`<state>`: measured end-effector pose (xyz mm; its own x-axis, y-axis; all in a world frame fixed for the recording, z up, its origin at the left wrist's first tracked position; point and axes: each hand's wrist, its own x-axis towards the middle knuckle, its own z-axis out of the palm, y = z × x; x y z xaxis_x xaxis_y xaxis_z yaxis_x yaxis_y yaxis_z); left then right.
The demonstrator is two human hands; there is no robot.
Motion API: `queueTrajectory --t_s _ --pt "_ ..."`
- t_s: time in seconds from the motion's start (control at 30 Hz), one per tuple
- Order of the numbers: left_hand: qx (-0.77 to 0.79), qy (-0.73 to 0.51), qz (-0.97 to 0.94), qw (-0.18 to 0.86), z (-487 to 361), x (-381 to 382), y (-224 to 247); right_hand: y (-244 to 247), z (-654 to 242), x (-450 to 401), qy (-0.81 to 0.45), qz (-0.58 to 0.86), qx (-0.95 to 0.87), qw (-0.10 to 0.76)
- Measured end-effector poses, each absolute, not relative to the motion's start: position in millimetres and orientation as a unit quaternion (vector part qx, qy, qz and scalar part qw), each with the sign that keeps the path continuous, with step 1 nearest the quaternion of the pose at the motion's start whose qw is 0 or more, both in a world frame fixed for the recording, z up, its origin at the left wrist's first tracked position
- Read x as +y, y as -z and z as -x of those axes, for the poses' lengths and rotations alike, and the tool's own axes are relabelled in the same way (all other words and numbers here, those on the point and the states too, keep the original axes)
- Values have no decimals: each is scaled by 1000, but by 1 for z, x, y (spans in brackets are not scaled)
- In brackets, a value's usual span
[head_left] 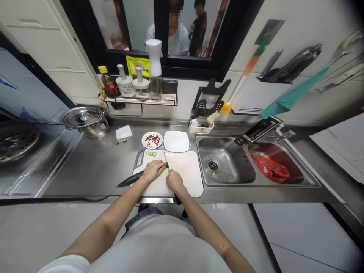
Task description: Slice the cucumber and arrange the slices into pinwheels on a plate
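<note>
Left hand (154, 169) was wrapped over the cucumber (131, 179), pinning it on the cutting board (187, 170). Right hand (174, 181) was clamped on the knife (166, 160), blade pointing far, right beside the cucumber's right end.

Main risk: fingertip cut. Left fingers sat just beside the blade; any creep toward the cut end, or a sideways slip, could do it. Couldn't tell if the fingertips were tucked.

Second: roll. Cucumber was round, and its left end stuck out past the board's left edge over the bench (76, 163). A loose grip could let it twist under the blade, giving uneven slices.

Third: blade tip pointed toward the white plate (176, 141), which sat at the board's far edge. Overreach could knock it, or the small plate (143, 140) of red bits (153, 139) to its left. Cut slices (151, 154) lay in the board's far left part, out of the blade's line.

Edges: board's near edge was close to the bench's near edge, so little margin on the body side. Sink (256, 185) was just right of the board; strays could drop in. Best room: the board's right half, plus bench left toward the pot (95, 127).
</note>
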<state>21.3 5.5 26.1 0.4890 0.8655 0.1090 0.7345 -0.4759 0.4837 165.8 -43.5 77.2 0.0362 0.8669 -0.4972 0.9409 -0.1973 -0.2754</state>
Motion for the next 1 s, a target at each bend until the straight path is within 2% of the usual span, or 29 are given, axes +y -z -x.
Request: queueTrajectory --t_s 0.73,1.0 --pt "466 -208 -853 105 -28 -21 -8 -83 -188 -93 302 -712 629 78" --pt "478 -228 -845 78 -30 -27 -13 -86 -201 -92 220 -729 642 91"
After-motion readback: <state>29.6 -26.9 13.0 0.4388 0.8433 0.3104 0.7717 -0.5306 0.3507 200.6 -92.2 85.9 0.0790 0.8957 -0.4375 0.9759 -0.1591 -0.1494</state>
